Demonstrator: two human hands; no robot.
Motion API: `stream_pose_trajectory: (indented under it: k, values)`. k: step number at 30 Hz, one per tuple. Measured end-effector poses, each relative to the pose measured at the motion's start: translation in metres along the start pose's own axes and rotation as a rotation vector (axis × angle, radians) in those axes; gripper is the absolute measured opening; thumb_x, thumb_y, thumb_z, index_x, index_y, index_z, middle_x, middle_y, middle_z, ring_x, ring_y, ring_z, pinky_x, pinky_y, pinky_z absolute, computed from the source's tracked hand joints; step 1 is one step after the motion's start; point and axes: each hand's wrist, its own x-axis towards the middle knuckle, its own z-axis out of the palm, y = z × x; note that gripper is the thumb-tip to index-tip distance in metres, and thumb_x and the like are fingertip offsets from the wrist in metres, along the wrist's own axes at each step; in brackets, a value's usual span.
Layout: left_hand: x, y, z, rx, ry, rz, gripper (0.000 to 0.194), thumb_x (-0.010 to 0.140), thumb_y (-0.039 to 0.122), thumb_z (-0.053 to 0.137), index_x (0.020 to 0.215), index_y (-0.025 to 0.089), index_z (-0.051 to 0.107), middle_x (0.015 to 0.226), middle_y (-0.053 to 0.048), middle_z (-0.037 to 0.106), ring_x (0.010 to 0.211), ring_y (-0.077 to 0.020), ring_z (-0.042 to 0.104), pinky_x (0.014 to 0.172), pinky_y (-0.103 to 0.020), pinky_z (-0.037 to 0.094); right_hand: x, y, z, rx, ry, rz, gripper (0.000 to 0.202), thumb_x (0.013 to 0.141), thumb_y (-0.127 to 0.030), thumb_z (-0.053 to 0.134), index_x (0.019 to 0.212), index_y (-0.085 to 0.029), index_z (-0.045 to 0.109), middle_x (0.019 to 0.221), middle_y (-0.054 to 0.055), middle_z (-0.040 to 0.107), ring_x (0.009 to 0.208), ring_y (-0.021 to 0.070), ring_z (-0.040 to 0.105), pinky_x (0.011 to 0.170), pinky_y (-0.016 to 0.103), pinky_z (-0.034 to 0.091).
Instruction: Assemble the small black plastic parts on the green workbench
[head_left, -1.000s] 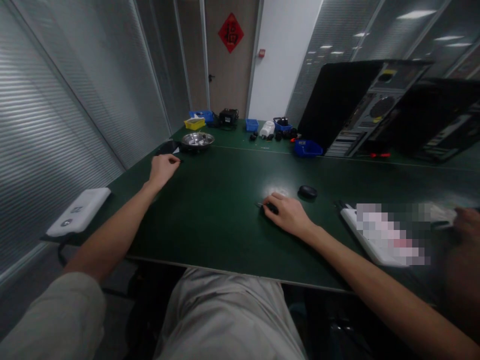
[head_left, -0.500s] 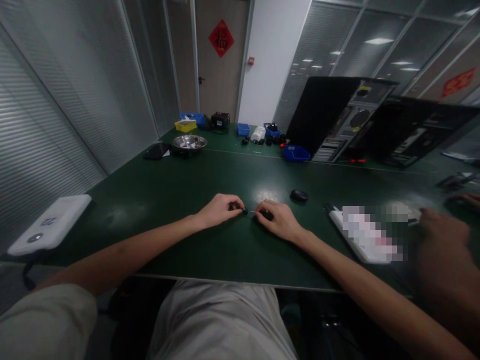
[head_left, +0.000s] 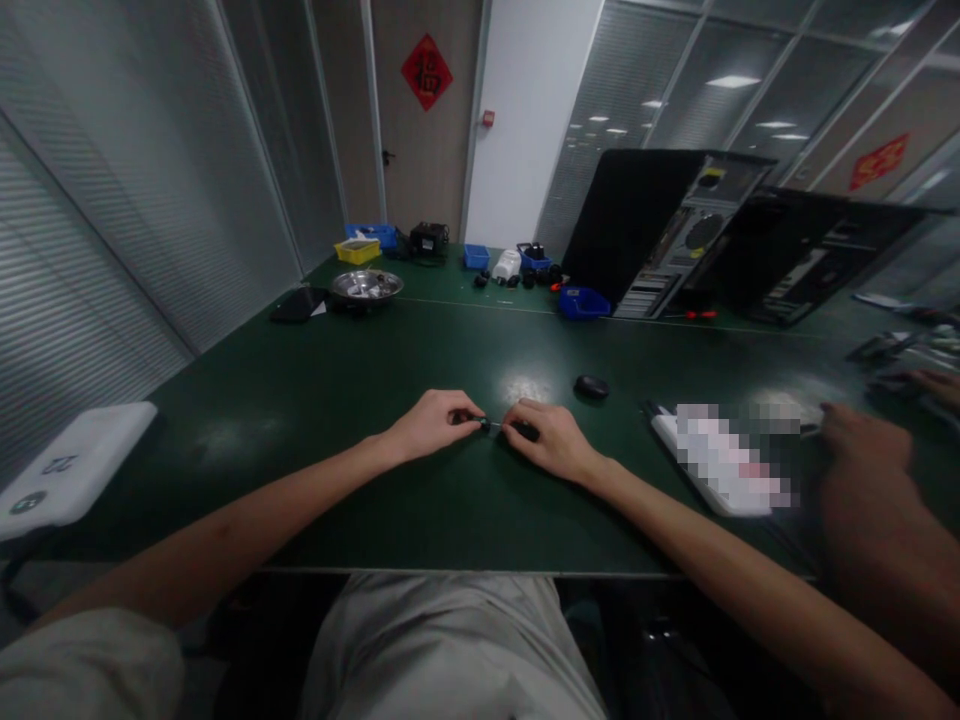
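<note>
My left hand [head_left: 435,424] is closed, its fingertips pinching a small black part [head_left: 484,424] just above the green table [head_left: 390,520]. What kind of part it is cannot be made out. Facing it, my right hand [head_left: 551,437] wraps round the dark handle of a small screwdriver [head_left: 527,431]. The thin metal shaft points left and reaches to the black part; whether the tip sits in a screw is too small to see. A black computer mouse-like oval object [head_left: 592,387] lies beyond my right hand, touched by neither hand.
A white box-shaped device [head_left: 79,465] lies at left, a white slab with a blurred-out top [head_left: 720,485] at right. Another person's arm [head_left: 870,480] rests beyond it. A metal bowl [head_left: 367,287], blue bins [head_left: 583,303] and computer towers [head_left: 645,230] stand farther back.
The camera view has turned slightly, so the surroundings shift a little left. Both hands keep their grips, and the screwdriver shaft still points at the black part.
</note>
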Motion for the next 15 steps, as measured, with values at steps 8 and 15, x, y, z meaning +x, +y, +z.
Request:
stream_pose_trajectory:
  k: [8,15]
  values:
    - [-0.0003,0.0016,-0.0038,0.038,-0.048,0.006,0.022,0.096,0.03,0.069,0.112,0.022,0.08,0.098,-0.006,0.073,0.08,-0.017,0.063,0.073,-0.029,0.047,0.0004,-0.0001,-0.0018,-0.012,-0.015,-0.012,0.018,0.102,-0.032,0.054,0.103,-0.022,0.069,0.094,0.003,0.067,0.077,0.0157,0.06,0.071,0.027,0.041]
    - [-0.0009,0.0024,-0.003,0.035,-0.062,0.007,0.023,0.097,0.032,0.067,0.114,0.022,0.08,0.099,-0.006,0.073,0.08,-0.0167,0.063,0.072,-0.028,0.048,-0.0006,-0.0004,-0.003,-0.008,-0.024,-0.019,0.017,0.102,-0.033,0.054,0.103,-0.023,0.068,0.095,0.003,0.068,0.078,0.0159,0.061,0.071,0.027,0.041]
